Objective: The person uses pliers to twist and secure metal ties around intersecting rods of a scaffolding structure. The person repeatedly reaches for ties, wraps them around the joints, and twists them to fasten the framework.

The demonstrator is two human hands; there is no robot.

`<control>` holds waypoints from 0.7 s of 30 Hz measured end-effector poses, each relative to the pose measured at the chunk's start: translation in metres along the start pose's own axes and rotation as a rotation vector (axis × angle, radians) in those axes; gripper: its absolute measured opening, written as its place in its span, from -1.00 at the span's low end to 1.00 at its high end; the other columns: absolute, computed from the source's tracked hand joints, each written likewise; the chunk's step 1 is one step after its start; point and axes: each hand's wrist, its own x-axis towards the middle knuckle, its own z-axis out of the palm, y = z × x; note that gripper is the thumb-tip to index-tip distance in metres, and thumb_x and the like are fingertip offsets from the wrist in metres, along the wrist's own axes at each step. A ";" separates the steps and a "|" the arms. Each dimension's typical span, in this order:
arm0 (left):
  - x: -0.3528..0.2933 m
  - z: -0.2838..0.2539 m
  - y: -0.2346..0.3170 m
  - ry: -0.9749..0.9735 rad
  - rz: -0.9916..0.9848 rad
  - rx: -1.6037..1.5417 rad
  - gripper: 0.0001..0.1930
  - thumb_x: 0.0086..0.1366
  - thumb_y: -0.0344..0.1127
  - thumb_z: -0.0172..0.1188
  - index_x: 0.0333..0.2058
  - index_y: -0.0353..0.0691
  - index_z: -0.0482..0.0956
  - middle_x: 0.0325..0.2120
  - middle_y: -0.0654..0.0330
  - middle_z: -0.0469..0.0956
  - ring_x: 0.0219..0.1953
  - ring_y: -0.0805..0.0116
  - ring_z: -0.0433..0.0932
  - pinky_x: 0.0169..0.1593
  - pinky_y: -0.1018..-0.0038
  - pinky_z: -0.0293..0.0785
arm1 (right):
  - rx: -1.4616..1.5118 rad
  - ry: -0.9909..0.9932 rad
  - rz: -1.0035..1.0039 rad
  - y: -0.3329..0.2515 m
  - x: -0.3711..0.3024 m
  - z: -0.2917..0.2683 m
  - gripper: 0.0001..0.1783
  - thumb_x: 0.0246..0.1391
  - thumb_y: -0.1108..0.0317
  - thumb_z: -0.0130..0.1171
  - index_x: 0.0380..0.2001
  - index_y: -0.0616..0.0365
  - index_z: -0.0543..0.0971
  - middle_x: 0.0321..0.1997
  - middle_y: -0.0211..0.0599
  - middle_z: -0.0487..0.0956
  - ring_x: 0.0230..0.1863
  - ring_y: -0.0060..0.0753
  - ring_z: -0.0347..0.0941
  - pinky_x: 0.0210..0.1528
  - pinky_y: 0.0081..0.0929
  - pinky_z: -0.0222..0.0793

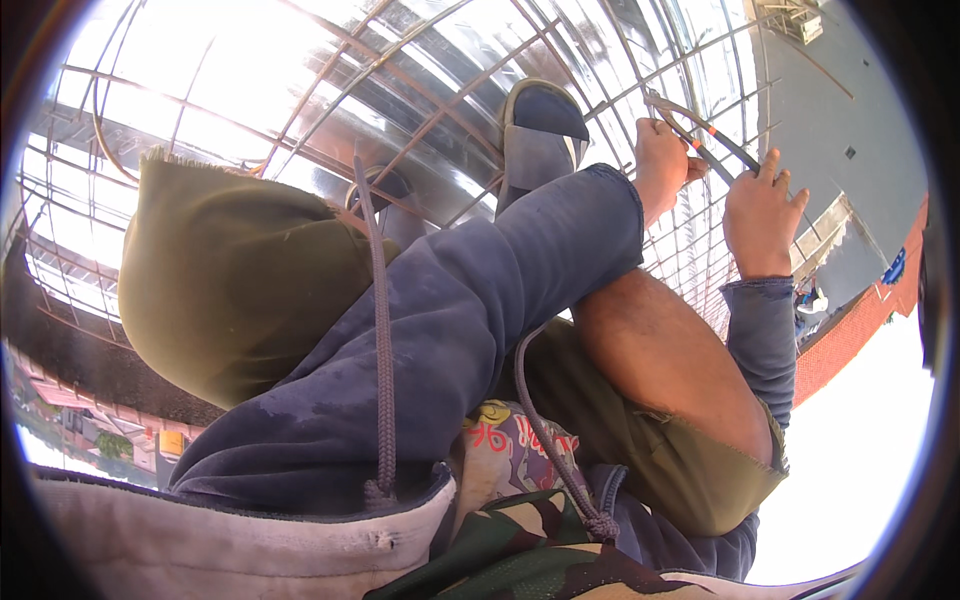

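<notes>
A pair of pincers (710,133) with long dark handles and orange bands lies across the upper right, its jaws over the steel rebar mesh (440,103). My right hand (760,222) grips the handle ends, some of its fingers raised. Just left of the handles, my left hand (660,165) is closed close to the mesh and the pincers' jaws. Whatever its fingers pinch is hidden. Both arms wear dark blue sleeves, the left one crossing in front of my bent knees.
Shiny metal decking (330,95) shows beneath the mesh. My feet, in dark sandals (543,115), rest among the bars. A grey surface (850,120) and a reddish tiled strip (850,350) run along the right. A loose wire (100,125) curves up at far left.
</notes>
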 end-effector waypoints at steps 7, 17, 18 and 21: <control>-0.004 0.006 0.002 -0.046 0.033 -0.005 -0.78 0.66 -0.23 -0.34 0.07 -0.19 0.21 -0.22 0.09 0.49 -0.42 0.22 0.65 -0.28 0.24 0.74 | 0.270 -0.003 0.026 0.010 0.006 0.036 -0.70 0.31 0.35 0.12 -0.03 0.28 0.70 0.56 0.15 0.35 0.43 0.18 0.46 0.35 0.32 0.41; -0.001 0.005 0.000 -0.051 0.059 0.028 -0.77 0.65 -0.24 -0.36 0.07 -0.20 0.20 -0.17 0.05 0.48 -0.37 0.19 0.67 -0.25 0.23 0.76 | -0.011 0.218 0.028 -0.008 -0.002 0.017 -0.81 0.32 0.39 0.12 -0.15 0.20 0.67 0.26 -0.02 0.58 0.26 0.00 0.59 0.21 0.28 0.49; -0.001 0.007 0.000 -0.058 0.069 0.009 -0.77 0.65 -0.25 -0.37 0.07 -0.20 0.20 -0.18 0.05 0.48 -0.36 0.19 0.68 -0.24 0.23 0.77 | 0.048 0.170 0.005 -0.004 0.001 0.012 -0.84 0.31 0.40 0.11 -0.16 0.19 0.64 0.16 -0.06 0.63 0.20 0.00 0.62 0.15 0.26 0.52; -0.006 0.011 0.004 -0.073 0.077 -0.084 -0.75 0.64 -0.18 -0.31 0.05 -0.21 0.22 -0.20 0.06 0.49 -0.34 0.19 0.67 -0.22 0.22 0.77 | 0.330 0.075 -0.085 0.007 0.009 0.020 -0.90 0.31 0.42 0.10 -0.18 0.18 0.54 -0.12 -0.10 0.67 -0.01 0.08 0.69 -0.03 0.21 0.56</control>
